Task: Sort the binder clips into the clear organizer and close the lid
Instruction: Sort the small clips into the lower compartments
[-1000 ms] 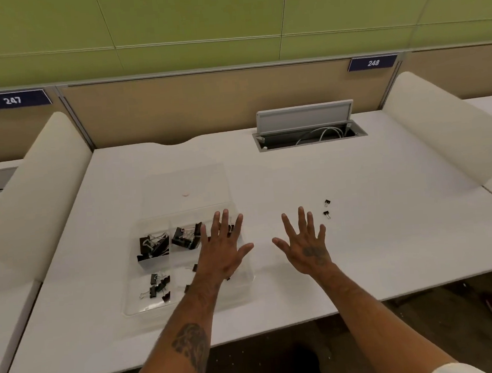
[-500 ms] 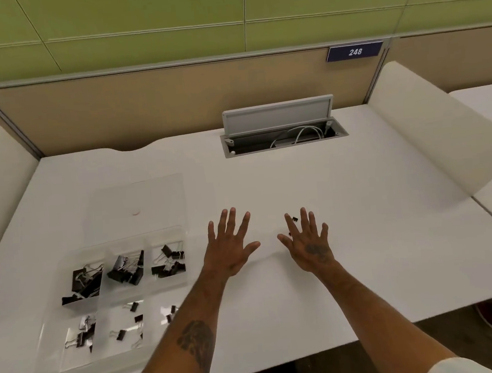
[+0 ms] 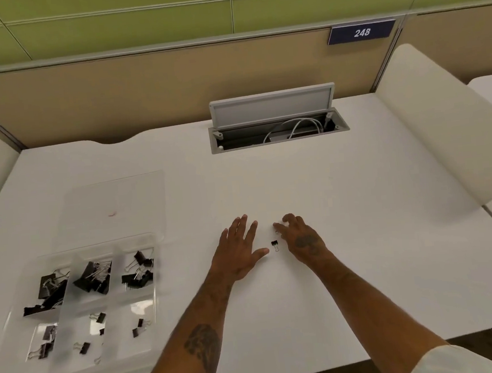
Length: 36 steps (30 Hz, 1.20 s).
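Compartments, six, divide the clear plastic organizer [image 3: 158, 295] at eight o'clock, by the near edge of the white table [image 3: 362, 235]; each holds black binder clips [image 3: 92, 278]. Its clear lid [image 3: 115, 203] lies flat open at ten. The left hand [image 3: 238, 252] rests flat, fingers spread, empty. One small black clip [image 3: 274, 243] lies loose between the hands. The right hand [image 3: 301, 238] curls its fingers onto a second clip [image 3: 276, 231]; I cannot tell whether it grips. Open tabletop runs to one grey cable hatch [image 3: 278, 130] at twelve.

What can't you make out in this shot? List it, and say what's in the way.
- Head view: how many clips each organizer compartment holds; they lie heaped and blurred behind cloudy plastic.
- Head view: whether the right hand pinches another; its curled fingers cover that spot.
- Head view: where the cable in the desk hatch leads; shadow hides it.
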Motion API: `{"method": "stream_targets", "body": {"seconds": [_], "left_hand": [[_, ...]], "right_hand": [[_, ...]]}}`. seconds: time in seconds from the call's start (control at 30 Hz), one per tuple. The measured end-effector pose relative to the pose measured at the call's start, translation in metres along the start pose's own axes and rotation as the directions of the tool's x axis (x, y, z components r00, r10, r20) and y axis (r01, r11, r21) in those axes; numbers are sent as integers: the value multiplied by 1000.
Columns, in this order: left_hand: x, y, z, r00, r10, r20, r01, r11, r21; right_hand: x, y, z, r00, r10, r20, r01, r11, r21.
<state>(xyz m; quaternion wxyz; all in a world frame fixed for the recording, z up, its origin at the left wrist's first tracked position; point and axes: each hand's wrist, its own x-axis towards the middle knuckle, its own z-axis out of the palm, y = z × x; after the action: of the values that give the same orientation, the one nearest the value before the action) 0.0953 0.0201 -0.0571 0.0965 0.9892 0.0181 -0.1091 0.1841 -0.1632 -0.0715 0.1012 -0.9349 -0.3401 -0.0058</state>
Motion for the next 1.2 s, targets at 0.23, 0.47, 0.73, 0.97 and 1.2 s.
{"method": "stream_targets", "body": {"seconds": [0.23, 0.47, 0.73, 0.97, 1.2], "left_hand": [[8, 15, -1, 999, 17, 48, -16, 1000, -25], [20, 31, -5, 996, 72, 47, -69, 995, -72], [24, 44, -3, 979, 204, 6, -204, 979, 16], [14, 40, -3, 986, 161, 31, -160, 986, -34], [-18, 6, -15, 996, 53, -77, -70, 970, -234]], "right_hand": [[10, 6, 4, 977, 193, 89, -205, 969, 140], [12, 15, -14, 919, 371, 135, -394, 867, 305], [0, 25, -20, 898, 426, 106, -434, 828, 356], [-7, 11, -20, 884, 459, 86, -454, 801, 390], [-1, -33, -23, 853, 515, 86, -482, 714, 508]]}}
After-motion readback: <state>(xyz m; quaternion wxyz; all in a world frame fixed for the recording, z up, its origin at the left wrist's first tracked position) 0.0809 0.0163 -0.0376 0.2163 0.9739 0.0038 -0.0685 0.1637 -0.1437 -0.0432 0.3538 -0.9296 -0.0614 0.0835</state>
